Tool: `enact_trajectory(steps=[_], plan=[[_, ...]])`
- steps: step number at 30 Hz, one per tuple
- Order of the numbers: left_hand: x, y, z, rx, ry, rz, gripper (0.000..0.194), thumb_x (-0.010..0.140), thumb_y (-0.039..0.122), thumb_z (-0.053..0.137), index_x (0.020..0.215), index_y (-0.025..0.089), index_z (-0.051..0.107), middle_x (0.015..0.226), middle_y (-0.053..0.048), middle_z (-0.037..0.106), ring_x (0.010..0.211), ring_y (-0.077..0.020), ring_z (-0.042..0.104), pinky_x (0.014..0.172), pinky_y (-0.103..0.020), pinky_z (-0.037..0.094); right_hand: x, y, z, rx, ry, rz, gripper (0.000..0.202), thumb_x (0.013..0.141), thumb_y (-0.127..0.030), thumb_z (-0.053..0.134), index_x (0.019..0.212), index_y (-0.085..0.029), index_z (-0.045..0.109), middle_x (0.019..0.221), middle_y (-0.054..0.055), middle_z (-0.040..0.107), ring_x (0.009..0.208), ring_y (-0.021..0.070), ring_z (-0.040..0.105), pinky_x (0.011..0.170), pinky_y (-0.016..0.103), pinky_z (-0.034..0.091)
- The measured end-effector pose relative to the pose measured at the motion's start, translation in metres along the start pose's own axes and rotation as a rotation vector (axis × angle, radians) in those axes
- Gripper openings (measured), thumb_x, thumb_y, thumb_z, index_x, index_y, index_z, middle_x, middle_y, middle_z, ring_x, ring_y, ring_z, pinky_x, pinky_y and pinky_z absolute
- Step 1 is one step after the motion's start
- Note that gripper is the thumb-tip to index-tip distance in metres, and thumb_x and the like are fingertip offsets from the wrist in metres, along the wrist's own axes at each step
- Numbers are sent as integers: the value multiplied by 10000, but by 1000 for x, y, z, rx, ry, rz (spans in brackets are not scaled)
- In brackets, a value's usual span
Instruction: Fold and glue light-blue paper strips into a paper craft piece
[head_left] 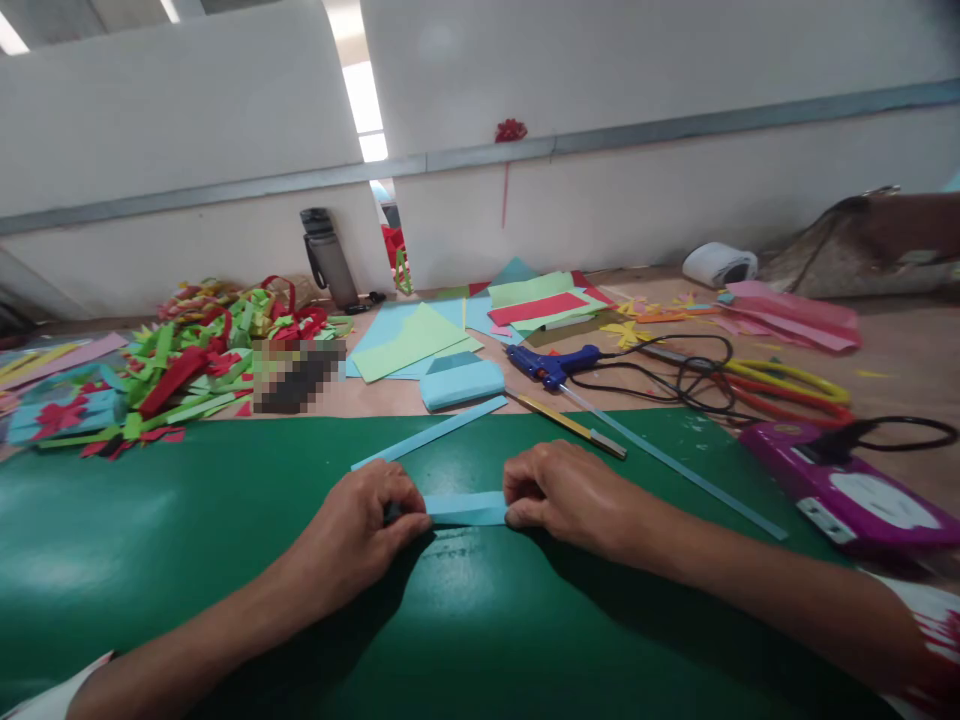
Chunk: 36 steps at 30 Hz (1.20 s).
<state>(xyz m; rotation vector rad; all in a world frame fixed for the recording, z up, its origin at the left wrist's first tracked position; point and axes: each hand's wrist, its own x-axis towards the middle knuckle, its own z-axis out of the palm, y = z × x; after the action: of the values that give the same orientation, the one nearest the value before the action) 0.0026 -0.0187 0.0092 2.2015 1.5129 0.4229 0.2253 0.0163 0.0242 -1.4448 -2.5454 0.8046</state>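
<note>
A light blue paper strip (466, 508) stretches between my two hands, just over the green mat (247, 560). My left hand (379, 510) pinches its left end between thumb and fingers. At the other end, my right hand (551, 490) grips the strip the same way, fingers curled. Beyond the hands lies another narrow blue paper strip (431, 432), slanting up to the right. A folded light blue paper piece (463, 385) sits behind it. To the right of that rests a yellow craft knife (570, 423).
A blue glue gun (555, 365) with a glue stick (675, 462) lies right of centre, its cable near yellow-orange scissors (787, 385). A purple power strip (847, 490) stands at right. Cut paper pieces (180, 370) heap at left; a grey bottle (330, 258) stands behind.
</note>
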Motion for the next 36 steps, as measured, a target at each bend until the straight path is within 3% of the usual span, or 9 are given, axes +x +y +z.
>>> enact_trajectory(steps=[5,11,36], plan=[[-6,-6,-1,-76,17,-68,203,782,263,553,604,172,586,666,4,559,702,-149,516,640,-262,395,-1,4,4,-3,-10,-8,97,706,-243,573,661,-189,639,607,-9,596,561,116,490,483,217,262],[-4,-9,2,-17,42,-54,315,841,304,483,558,168,508,636,11,514,673,-142,484,638,-272,372,-2,4,6,-50,8,14,81,712,-233,576,675,-197,639,651,-2,630,605,127,510,526,229,272],[-9,-14,6,147,118,-93,234,822,291,509,620,174,536,737,-21,567,744,-183,479,668,-328,348,1,8,10,-79,16,12,103,743,-222,548,668,-210,618,672,-3,635,603,134,508,535,241,270]])
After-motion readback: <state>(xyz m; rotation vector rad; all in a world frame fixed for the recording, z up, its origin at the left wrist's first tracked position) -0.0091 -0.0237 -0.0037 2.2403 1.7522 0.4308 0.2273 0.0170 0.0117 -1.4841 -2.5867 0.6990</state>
